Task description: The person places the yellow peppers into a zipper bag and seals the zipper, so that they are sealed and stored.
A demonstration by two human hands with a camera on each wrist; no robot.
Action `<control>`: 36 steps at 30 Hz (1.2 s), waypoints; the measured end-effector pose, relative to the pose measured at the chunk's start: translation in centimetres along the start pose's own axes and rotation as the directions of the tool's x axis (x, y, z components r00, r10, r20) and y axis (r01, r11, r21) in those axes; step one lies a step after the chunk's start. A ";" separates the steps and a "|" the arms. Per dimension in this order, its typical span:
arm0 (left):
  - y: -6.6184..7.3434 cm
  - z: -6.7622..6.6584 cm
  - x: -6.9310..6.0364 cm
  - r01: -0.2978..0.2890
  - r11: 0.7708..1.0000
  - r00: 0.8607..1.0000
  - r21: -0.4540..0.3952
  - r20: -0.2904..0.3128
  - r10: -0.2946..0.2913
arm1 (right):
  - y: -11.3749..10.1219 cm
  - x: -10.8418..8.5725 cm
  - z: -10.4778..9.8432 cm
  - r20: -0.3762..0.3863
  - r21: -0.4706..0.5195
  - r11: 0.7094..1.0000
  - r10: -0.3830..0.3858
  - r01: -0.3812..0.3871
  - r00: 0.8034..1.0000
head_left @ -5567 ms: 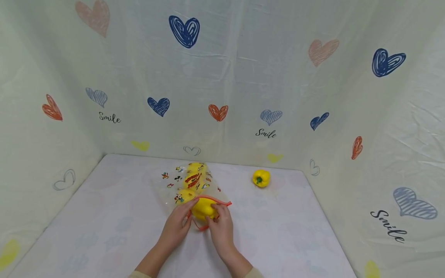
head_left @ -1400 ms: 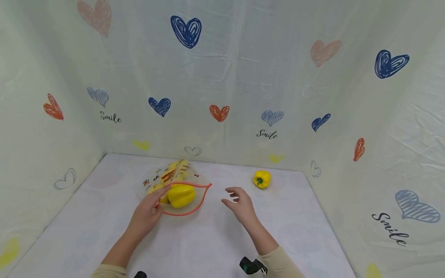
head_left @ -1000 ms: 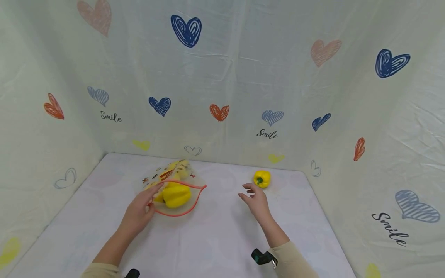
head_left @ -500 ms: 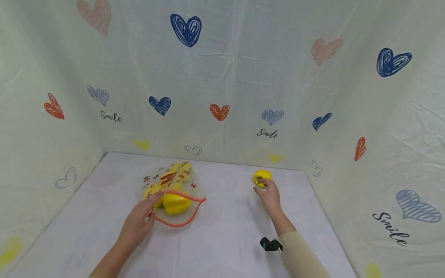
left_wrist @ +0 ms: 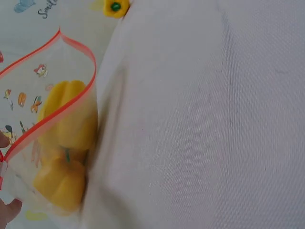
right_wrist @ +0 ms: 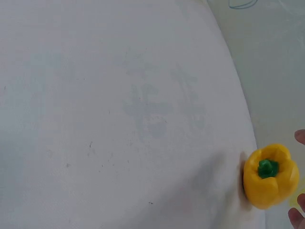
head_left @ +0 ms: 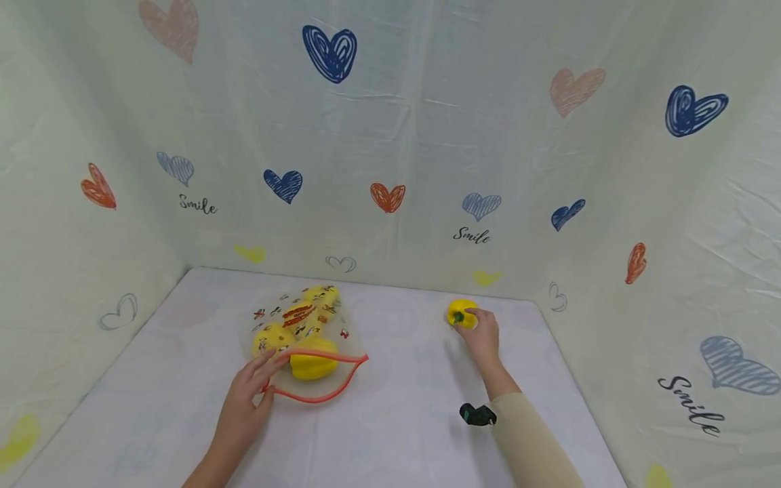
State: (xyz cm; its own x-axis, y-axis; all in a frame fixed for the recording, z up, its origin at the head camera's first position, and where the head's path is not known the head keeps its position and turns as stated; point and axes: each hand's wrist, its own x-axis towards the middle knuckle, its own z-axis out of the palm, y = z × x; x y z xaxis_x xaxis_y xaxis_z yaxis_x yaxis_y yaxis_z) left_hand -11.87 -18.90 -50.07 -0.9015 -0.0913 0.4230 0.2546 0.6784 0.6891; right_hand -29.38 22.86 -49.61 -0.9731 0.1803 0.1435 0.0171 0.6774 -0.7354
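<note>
A clear zip bag with cartoon prints and a red-edged mouth lies on the table, several yellow bell peppers inside. Nearest its mouth is one pepper; in the left wrist view a pepper shows a green stem through the plastic. My left hand holds the left corner of the mouth, which gapes. Only fingertips of that hand show in its wrist view. Farther right, my right hand reaches to a loose yellow bell pepper, fingers spread; its wrist view shows a gap between them.
A white cloth covers the table. Behind and beside it hangs a pale curtain printed with hearts and "Smile". A small black wrist camera sits by the right sleeve.
My right hand has left the bag's mouth and moved right and away from me to the loose pepper. The bag, with my left hand, has shifted left and its mouth has widened.
</note>
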 end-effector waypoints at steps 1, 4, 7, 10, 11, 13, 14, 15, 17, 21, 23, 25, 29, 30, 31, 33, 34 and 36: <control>0.0 0.0 -0.1 0.007 1.000 1.000 -0.007 -0.007 -0.007 | 0.1 0.2 0.0 0.000 0.002 1.000 0.007 -0.007 1.000; 0.1 0.0 -0.3 0.038 0.999 0.999 -0.028 -0.020 -0.039 | 0.4 0.7 0.1 -0.001 0.007 1.000 0.015 -0.015 1.000; 0.2 0.1 -0.5 0.103 0.994 0.995 -0.048 -0.009 -0.104 | 0.8 1.2 0.2 0.005 0.004 1.000 0.023 -0.023 1.000; 0.5 0.3 -0.6 0.179 0.982 0.984 -0.052 0.025 -0.178 | 1.2 1.7 0.4 0.023 0.016 0.999 0.045 -0.045 0.999; 0.5 0.4 -0.6 0.198 0.979 0.980 -0.053 0.032 -0.196 | 1.3 1.9 0.5 0.030 0.024 0.998 0.050 -0.051 0.998; 0.6 0.6 -0.7 0.222 0.974 0.975 -0.046 0.036 -0.220 | 1.5 2.2 0.8 0.046 0.041 0.997 0.060 -0.062 0.997; 0.7 0.7 -0.7 0.227 0.973 0.974 -0.039 0.032 -0.226 | 1.6 2.3 0.9 0.053 0.050 0.996 0.069 -0.072 0.996; 0.6 0.8 -0.7 0.225 0.974 0.974 -0.033 0.023 -0.224 | 1.7 2.4 1.0 0.059 0.056 0.995 0.075 -0.078 0.995; 0.6 0.9 -0.8 0.210 0.977 0.978 -0.023 0.000 -0.210 | 1.9 2.7 1.1 0.073 0.056 0.995 0.082 -0.087 0.994; 0.4 1.1 -0.8 0.156 0.988 0.987 -0.006 -0.045 -0.156 | 2.1 3.3 1.4 0.084 0.065 0.992 0.102 -0.108 0.991; 0.3 1.0 -0.8 0.137 0.991 0.989 -0.002 -0.056 -0.137 | 2.1 3.5 1.5 0.085 0.067 0.991 0.107 -0.112 0.991; 0.3 1.0 -0.8 0.134 0.991 0.989 0.003 -0.061 -0.133 | 2.1 3.6 1.5 0.086 0.071 0.991 0.111 -0.117 0.990; 0.4 0.9 -0.7 0.143 0.990 0.988 -0.001 -0.056 -0.143 | 2.1 3.8 1.8 0.093 0.072 0.990 0.117 -0.123 0.989; 0.5 0.9 -0.7 0.144 0.990 0.988 -0.001 -0.055 -0.144 | 2.1 3.9 1.9 0.094 0.074 0.989 0.120 -0.127 0.988; 0.5 0.9 -0.7 0.147 0.989 0.988 -0.002 -0.054 -0.147 | 2.1 3.9 1.9 0.093 0.076 0.988 0.124 -0.131 0.988; 0.6 0.9 -0.6 0.153 0.988 0.987 -0.002 -0.051 -0.153 | 2.2 4.0 2.0 0.090 0.077 0.988 0.129 -0.136 0.988; 0.6 0.9 -0.6 0.156 0.988 0.987 -0.003 -0.050 -0.156 | 2.2 4.0 2.0 0.088 0.075 0.988 0.129 -0.136 0.988; 0.5 0.8 -0.5 0.164 0.986 0.985 -0.004 -0.046 -0.164 | 2.2 4.1 2.1 0.080 0.067 0.988 0.132 -0.137 0.988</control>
State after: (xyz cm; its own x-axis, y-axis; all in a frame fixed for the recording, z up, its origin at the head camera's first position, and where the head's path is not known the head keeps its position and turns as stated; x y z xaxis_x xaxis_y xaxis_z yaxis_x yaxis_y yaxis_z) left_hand -11.59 -17.88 -50.39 -0.9141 -0.2348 0.3305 0.1045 0.6512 0.7516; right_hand -33.77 23.58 -52.01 -0.9776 0.2102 -0.0083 0.1351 0.5970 -0.7908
